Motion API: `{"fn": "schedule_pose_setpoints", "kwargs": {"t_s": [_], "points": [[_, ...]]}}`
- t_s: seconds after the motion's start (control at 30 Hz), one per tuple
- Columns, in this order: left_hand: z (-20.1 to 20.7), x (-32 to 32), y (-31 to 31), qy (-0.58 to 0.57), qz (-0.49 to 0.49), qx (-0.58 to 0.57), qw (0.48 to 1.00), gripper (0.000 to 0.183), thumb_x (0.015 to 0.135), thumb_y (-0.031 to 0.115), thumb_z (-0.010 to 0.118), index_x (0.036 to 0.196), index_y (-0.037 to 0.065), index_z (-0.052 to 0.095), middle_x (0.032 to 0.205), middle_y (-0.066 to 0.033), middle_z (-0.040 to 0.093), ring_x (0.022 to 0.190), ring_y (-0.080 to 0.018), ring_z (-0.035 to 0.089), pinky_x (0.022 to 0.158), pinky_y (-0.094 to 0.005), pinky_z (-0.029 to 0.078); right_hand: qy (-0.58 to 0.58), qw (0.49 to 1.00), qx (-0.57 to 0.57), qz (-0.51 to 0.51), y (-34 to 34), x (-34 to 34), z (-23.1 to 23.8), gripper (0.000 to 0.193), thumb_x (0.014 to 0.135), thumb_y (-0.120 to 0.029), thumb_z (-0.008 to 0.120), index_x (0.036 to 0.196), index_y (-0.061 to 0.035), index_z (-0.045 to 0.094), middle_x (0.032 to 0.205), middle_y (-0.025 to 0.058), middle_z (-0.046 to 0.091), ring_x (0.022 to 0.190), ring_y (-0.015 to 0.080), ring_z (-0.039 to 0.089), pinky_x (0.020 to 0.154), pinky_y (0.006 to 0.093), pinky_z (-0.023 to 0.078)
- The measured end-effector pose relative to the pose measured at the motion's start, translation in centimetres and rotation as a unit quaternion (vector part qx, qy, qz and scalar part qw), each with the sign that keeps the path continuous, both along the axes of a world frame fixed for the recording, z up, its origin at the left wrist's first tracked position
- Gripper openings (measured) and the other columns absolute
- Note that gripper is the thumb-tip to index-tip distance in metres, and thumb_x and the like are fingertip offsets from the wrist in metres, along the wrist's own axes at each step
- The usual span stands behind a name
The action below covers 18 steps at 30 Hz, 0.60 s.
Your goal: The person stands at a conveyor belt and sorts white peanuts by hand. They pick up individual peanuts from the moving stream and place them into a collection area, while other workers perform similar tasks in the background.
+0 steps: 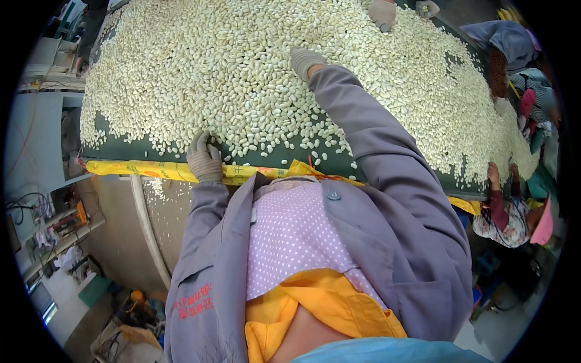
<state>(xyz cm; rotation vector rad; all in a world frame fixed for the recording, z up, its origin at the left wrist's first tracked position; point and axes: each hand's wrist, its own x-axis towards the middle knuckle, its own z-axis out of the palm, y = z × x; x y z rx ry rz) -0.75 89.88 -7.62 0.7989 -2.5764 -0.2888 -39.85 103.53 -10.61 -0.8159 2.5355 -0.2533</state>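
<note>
A thick spread of pale white beans point(242, 72) covers a dark green belt or tabletop point(130, 148). My left hand point(204, 158), in a grey knit glove, rests at the near edge beside loose beans, its thumb apart from its fingers; nothing shows in it. Farther out and to the right, my right hand point(305, 62), gloved too, reaches down among the beans. The back of that glove faces up and its fingertips are turned away into the layer, so whether it grips any beans is hidden.
Yellow plastic sheeting point(139, 169) lines the near edge. Across the beans are another person's gloved hands point(382, 14). At the right, a co-worker in a flowered top point(505, 221) reaches onto the same surface. A pale pole point(148, 227) and grey cabinet point(36, 139) stand left.
</note>
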Motion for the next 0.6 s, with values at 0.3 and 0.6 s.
{"fn": "schedule_pose_setpoints", "kwargs": {"t_s": [0.3, 0.6], "points": [[-0.7, -0.7, 1.9, 0.015, -0.014, 0.009, 1.0, 0.036, 0.084, 0.009, 0.057, 0.119, 0.01, 0.062, 0.123, -0.0118, 0.061, 0.112, -0.0331, 0.057, 0.098, -0.0453, 0.043, -0.54, 0.698, -0.433, -0.183, 6.4, -0.8, -0.8, 0.019, 0.092, -0.025, 0.057, 0.098, -0.0075, 0.062, 0.076, 0.0075, 0.063, 0.059, 0.0136, 0.057, 0.044, 0.025, 0.038], [-1.1, -1.7, 4.3, 0.013, -0.015, -0.006, 1.0, 0.033, 0.085, 0.008, 0.058, 0.117, 0.01, 0.063, 0.122, -0.0121, 0.062, 0.109, -0.0335, 0.058, 0.095, -0.0449, 0.045, -0.128, 0.991, -0.019, -0.043, -1.1, 3.1, 2.2, 0.044, 0.101, -0.033, 0.042, 0.131, -0.0028, 0.053, 0.132, 0.0194, 0.058, 0.128, 0.0323, 0.052, 0.106, 0.0444, 0.042]]}}
